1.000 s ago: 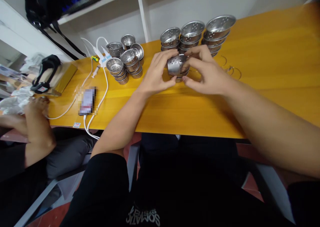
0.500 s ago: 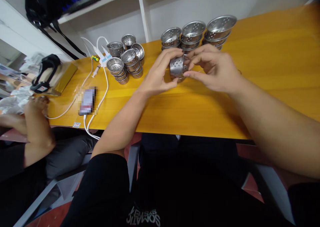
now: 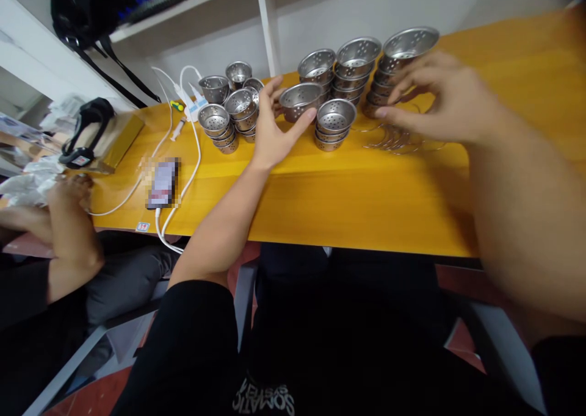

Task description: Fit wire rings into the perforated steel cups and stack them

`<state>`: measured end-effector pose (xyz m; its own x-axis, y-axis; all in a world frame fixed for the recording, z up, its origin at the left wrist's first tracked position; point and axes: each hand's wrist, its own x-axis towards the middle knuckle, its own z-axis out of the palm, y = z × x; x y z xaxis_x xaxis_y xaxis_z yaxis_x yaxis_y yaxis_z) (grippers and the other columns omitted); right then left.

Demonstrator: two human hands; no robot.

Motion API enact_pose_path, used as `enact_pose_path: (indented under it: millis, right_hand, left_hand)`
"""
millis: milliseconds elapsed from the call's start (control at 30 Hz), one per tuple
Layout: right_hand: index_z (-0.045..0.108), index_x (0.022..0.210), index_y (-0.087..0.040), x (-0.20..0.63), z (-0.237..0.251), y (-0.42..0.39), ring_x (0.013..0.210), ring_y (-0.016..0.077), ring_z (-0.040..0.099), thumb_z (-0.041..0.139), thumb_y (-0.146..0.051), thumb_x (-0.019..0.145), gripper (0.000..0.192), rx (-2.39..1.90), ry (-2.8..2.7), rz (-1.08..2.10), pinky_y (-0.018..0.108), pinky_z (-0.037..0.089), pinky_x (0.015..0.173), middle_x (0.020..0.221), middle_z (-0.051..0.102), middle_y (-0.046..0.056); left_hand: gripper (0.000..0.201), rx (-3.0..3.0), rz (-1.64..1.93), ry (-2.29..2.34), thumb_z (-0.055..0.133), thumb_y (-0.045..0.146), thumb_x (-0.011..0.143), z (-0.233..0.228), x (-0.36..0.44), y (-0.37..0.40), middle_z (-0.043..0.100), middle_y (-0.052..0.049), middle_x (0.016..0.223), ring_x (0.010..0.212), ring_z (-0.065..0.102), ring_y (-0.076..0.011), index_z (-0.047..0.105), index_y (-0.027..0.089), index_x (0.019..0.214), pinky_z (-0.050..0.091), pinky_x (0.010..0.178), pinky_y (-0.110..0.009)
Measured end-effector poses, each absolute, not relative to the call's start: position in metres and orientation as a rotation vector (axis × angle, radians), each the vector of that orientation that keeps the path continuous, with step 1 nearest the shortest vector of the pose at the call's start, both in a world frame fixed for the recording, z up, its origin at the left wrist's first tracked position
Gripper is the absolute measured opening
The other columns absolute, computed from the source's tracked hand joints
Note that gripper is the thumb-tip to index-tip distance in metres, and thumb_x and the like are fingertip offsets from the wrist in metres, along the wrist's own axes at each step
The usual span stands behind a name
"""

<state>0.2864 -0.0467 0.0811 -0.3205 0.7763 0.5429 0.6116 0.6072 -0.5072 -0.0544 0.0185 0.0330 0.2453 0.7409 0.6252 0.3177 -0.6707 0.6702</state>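
Note:
My left hand [image 3: 274, 132] is closed around a perforated metal cup [image 3: 300, 102], thumb on the near side and fingers at the left. The cup's mouth faces up. Just right of it stands a short stack of perforated cups [image 3: 336, 120]. My right hand [image 3: 439, 96], slightly blurred, hovers over the right side of the table with thumb and fingers apart and nothing visible between them. Beneath it lie several thin curved wires [image 3: 396, 140]. Behind that hand rises a stack of larger perforated cups [image 3: 407, 47], partly covered by the fingers.
More cup stacks stand at the back [image 3: 357, 59] and left [image 3: 214, 120]. A phone [image 3: 163, 183] with white cables, a syringe [image 3: 177, 129] and a power strip [image 3: 196, 106] lie leftward. Another person's hand [image 3: 71, 187] rests near a box [image 3: 123, 138] at far left.
My right hand has let go of the cup and moved right, over the wires. The cup in my left hand has shifted left and turned mouth up, uncovering the short stack.

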Motion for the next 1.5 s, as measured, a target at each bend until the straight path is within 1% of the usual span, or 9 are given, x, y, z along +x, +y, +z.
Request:
enact_pose_path:
  millis: [167,333,433,633,1033,1133,1300,1400,1500]
  right_hand:
    - [0.074,0.097,-0.024,0.306,0.057,-0.022,0.095,0.0329,0.067,0.066,-0.088,0.092,0.064,-1.307,-2.485,0.384,0.058,0.061,0.092,0.106,0.071,0.015]
    - [0.066,0.146,-0.020,0.275,0.053,-0.036,0.120,0.0370,0.069,0.062,-0.093,0.092,0.091,-1.233,-2.239,0.314,0.059,0.058,0.109,0.135,0.069,0.021]
    - [0.055,0.161,-0.039,0.250,0.055,-0.048,0.139,0.0360,0.063,0.064,-0.090,0.094,0.085,-1.087,-2.136,0.397,0.059,0.056,0.119,0.157,0.062,0.012]
    - [0.071,0.140,-0.049,0.228,0.048,-0.045,0.156,0.0381,0.050,0.054,-0.087,0.099,0.059,-0.944,-2.111,0.430,0.073,0.036,0.135,0.165,0.058,0.002]
    - [0.076,0.104,-0.030,0.227,0.049,-0.041,0.140,0.0456,0.061,0.069,-0.069,0.101,0.040,-0.975,-2.122,0.423,0.076,0.045,0.124,0.145,0.068,0.013]
    - [0.070,0.127,-0.029,0.223,0.044,-0.042,0.137,0.0423,0.067,0.076,-0.065,0.099,0.046,-0.980,-2.086,0.464,0.070,0.053,0.120,0.144,0.070,0.013]
    - [0.020,0.178,-0.040,0.220,0.044,-0.046,0.154,0.0416,0.057,0.088,-0.065,0.088,0.115,-0.895,-1.998,0.588,0.065,0.049,0.130,0.172,0.053,0.007]
    - [0.018,0.176,-0.057,0.220,0.050,-0.052,0.166,0.0357,0.042,0.076,-0.077,0.093,0.104,-0.919,-2.039,0.540,0.061,0.045,0.136,0.180,0.040,-0.008]
    - [0.034,0.172,-0.054,0.222,0.055,-0.057,0.162,0.0342,0.048,0.060,-0.079,0.101,0.079,-0.924,-2.061,0.500,0.061,0.047,0.134,0.178,0.044,-0.008]
  left_hand:
    - [0.117,2.058,1.390,0.988,0.068,0.089,0.089,0.025,-0.057,0.024,0.041,-0.011,0.177,0.169,0.040,-0.0322,0.003,0.044,0.175,0.035,0.141,-0.056]
    - [0.119,1.931,1.336,0.847,0.075,0.086,0.086,0.018,-0.046,0.021,0.042,-0.012,0.174,0.170,0.039,-0.0323,0.009,0.040,0.174,0.034,0.143,-0.055]
    - [0.111,1.874,1.327,0.792,0.070,0.086,0.090,0.014,-0.037,0.020,0.045,-0.013,0.170,0.174,0.033,-0.0330,0.016,0.034,0.172,0.032,0.144,-0.057]
    - [0.100,1.818,1.281,0.785,0.070,0.083,0.092,0.011,-0.029,0.017,0.045,-0.014,0.171,0.177,0.026,-0.0351,0.030,0.030,0.166,0.034,0.144,-0.057]
    - [0.105,1.951,1.335,0.718,0.073,0.081,0.091,0.020,-0.024,0.010,0.052,-0.011,0.169,0.163,0.053,-0.0290,0.022,0.036,0.171,0.043,0.140,-0.053]
    - [0.108,1.989,1.281,0.710,0.074,0.079,0.091,0.019,-0.020,0.007,0.052,-0.012,0.171,0.163,0.054,-0.0281,0.018,0.036,0.173,0.043,0.140,-0.054]
    - [0.107,2.020,1.237,0.735,0.077,0.079,0.088,0.017,-0.019,0.005,0.052,-0.010,0.173,0.167,0.049,-0.0284,0.025,0.036,0.171,0.036,0.145,-0.055]
    - [0.103,2.057,1.193,0.727,0.074,0.081,0.089,0.018,-0.020,0.006,0.050,-0.009,0.175,0.168,0.048,-0.0295,0.029,0.035,0.170,0.035,0.145,-0.056]
    - [0.100,2.084,1.142,0.706,0.071,0.082,0.090,0.018,-0.020,0.008,0.050,-0.005,0.176,0.166,0.049,-0.0297,0.030,0.037,0.170,0.039,0.143,-0.055]
